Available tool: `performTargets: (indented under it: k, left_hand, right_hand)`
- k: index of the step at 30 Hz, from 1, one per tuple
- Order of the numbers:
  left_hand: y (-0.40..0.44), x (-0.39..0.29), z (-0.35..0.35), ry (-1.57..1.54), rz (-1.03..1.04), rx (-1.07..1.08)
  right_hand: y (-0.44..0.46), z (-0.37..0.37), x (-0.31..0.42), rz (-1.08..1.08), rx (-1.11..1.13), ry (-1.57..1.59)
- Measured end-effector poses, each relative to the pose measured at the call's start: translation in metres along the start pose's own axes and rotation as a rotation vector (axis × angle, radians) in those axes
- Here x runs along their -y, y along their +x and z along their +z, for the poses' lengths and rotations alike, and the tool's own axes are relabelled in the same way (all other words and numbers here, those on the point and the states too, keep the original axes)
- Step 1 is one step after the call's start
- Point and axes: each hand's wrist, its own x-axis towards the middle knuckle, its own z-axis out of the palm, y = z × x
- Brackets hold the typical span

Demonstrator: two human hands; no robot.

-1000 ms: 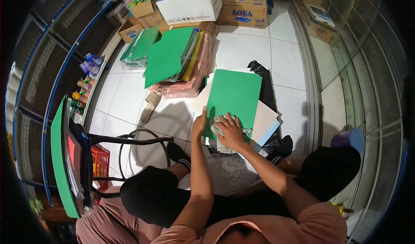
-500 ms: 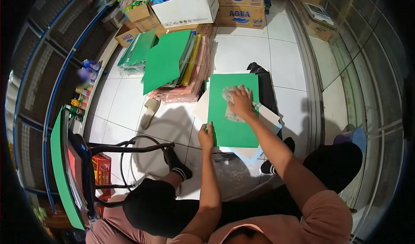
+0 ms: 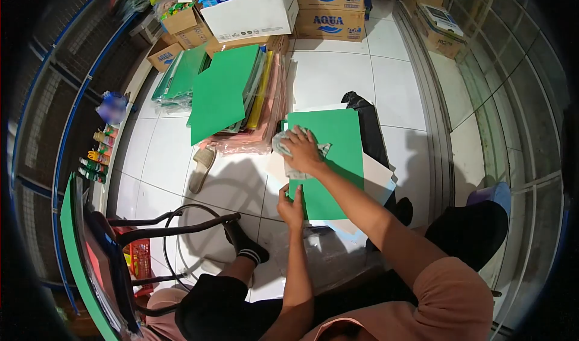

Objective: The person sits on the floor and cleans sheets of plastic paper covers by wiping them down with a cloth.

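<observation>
A green cardboard sheet (image 3: 335,178) lies on top of pale pink and light blue sheets (image 3: 379,175) in front of me. My right hand (image 3: 303,152) presses a crumpled greyish cloth (image 3: 281,143) against the sheet's upper left part, fingers spread over it. Part of the cloth hangs past the left edge. At the lower left edge my left hand (image 3: 292,207) grips the green sheet, thumb uppermost; its other fingers are partly hidden. Beneath the sheets a black plastic bag (image 3: 368,121) shows on the right.
Stacked green, yellow and pink sheets (image 3: 226,90) in plastic stand ahead to the left, with cartons (image 3: 329,25) behind. A sandal (image 3: 201,169) lies on the tiled floor. To the left is a black-framed chair (image 3: 175,226) with folders; glass panels line the right.
My right hand and the cloth have moved left and slightly down over the green sheet, to its left edge. My left hand stays at the lower left edge. The camera view has shifted slightly.
</observation>
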Motion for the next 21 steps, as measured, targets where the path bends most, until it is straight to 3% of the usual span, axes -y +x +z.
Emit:
performTargets:
  k: [5, 6, 10, 16, 21]
  left_hand:
    - [-0.001, -0.014, -0.001, -0.066, -0.113, 0.027]
    - [-0.001, -0.015, -0.002, -0.062, -0.119, 0.029]
    - [-0.001, -0.015, -0.002, -0.062, -0.135, 0.036]
    - [0.000, -0.015, -0.003, -0.059, -0.120, 0.032]
    - [0.005, 0.001, 0.002, -0.037, -0.036, -0.005]
  right_hand:
    - [0.026, -0.014, -0.064, 0.244, -0.072, -0.108]
    - [0.023, -0.015, -0.081, 0.229, -0.184, -0.121]
    - [-0.006, -0.032, -0.114, 0.332, -0.222, -0.152]
    - [-0.079, -0.051, -0.070, 0.331, -0.175, -0.287]
    - [-0.132, -0.063, 0.005, 0.265, -0.044, -0.151]
